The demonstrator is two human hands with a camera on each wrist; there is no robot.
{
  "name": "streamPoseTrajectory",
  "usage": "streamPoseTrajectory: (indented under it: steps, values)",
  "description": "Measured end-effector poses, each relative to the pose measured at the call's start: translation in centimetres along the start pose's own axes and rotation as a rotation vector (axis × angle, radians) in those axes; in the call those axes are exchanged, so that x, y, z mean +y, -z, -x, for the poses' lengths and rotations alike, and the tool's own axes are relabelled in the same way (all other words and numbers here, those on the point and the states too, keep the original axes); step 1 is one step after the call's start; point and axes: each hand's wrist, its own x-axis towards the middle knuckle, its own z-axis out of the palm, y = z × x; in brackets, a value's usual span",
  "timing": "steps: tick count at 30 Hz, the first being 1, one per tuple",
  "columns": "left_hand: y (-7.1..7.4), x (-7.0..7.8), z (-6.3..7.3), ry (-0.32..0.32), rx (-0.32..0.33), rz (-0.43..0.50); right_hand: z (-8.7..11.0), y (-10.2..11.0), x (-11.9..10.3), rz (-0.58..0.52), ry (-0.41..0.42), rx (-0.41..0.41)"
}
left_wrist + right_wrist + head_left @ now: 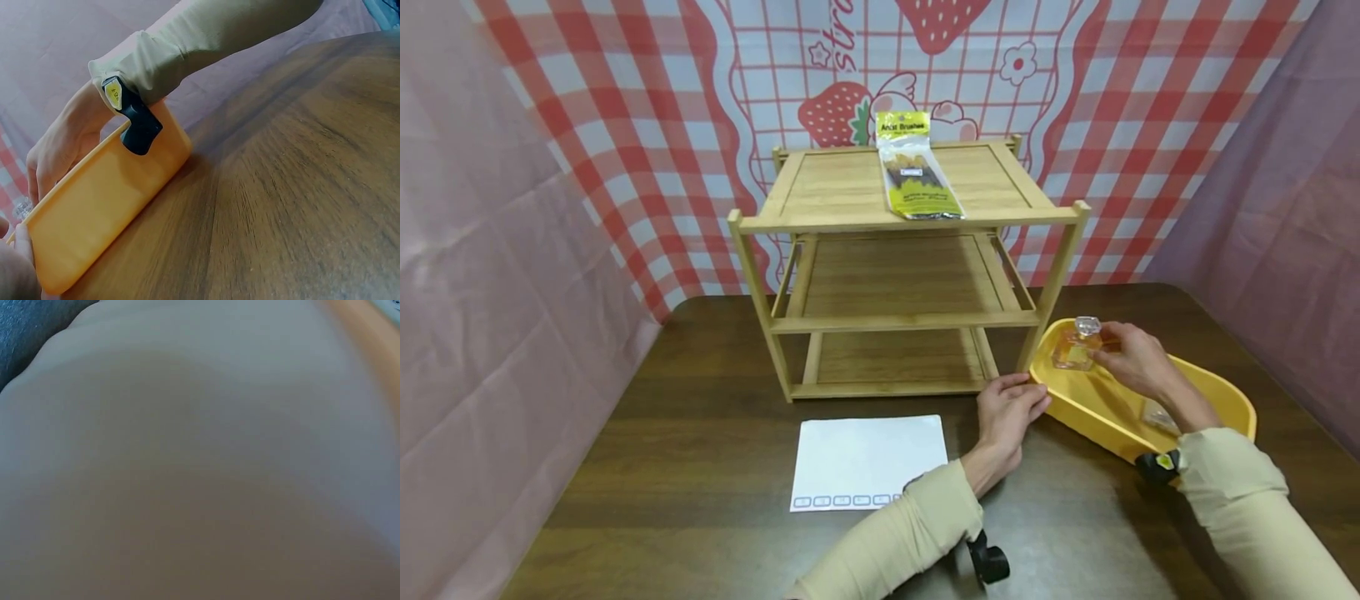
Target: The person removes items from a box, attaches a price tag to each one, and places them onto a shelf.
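Observation:
My right hand [1138, 362] reaches into a yellow bin [1093, 421] and pinches a small perfume bottle [1073, 352]. The bottle is clear glass with amber liquid and a faceted clear cap, upright near the bin's far left end. My left hand [1006, 417] holds that end of the bin at its corner, fingers and thumb against the rim and wall. From the left wrist view, the bin's outer wall [106, 206] stands beside the left fingers [24, 242]. A small clear packet [1159, 417] lies in the bin, partly hidden by the right wrist. Blur fills most of the right wrist view.
A three-tier wooden rack [902, 321] stands behind the hands, left of the bin. A packet of artist brushes [917, 179] lies on its top shelf. In front, a white sheet [868, 458] lies on the brown table [685, 492]. Checked cloth hangs behind.

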Motion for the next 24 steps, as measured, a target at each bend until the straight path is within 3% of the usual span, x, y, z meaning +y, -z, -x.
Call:
streamPoseTrajectory:
  steps: [24]
  values:
    - [-0.57, -0.37, 0.03, -0.045, 0.055, -0.051, 0.08, -0.21, -0.07, -0.008, -0.068, -0.002]
